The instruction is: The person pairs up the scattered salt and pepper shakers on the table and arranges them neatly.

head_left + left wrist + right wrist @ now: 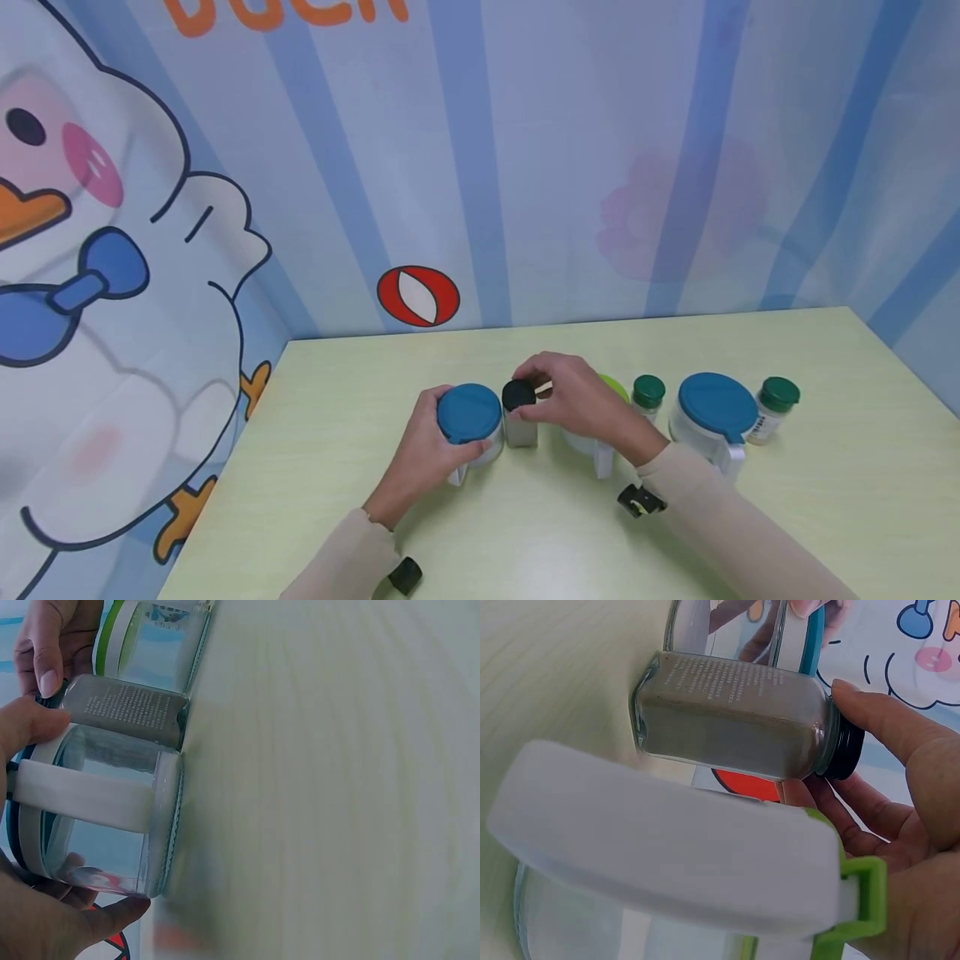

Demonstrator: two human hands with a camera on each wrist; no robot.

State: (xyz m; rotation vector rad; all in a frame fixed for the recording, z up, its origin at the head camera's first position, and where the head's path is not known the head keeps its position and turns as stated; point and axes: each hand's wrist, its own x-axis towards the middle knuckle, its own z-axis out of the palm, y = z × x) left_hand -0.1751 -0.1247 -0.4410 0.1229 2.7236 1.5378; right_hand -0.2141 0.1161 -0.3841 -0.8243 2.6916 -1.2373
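My left hand (429,446) grips a glass jar (470,412) with a blue lid and a white handle, fingers and thumb around its sides. Right beside that jar stands an upright spice bottle (521,431) with a black cap and a greyish-brown powder inside. My right hand (581,402) pinches the bottle at its cap between thumb and fingers. In the left wrist view the bottle (124,709) sits between the blue-lidded jar (112,791) and a green-lidded jar (161,645). Printed text shows on the bottle (731,712) in the right wrist view.
Partly behind my right forearm is the green-lidded jar (603,460). Further right stand a green-capped bottle (648,391), another blue-lidded jar (717,407) and a second green-capped bottle (780,393). A printed backdrop (555,167) rises behind the table (352,400).
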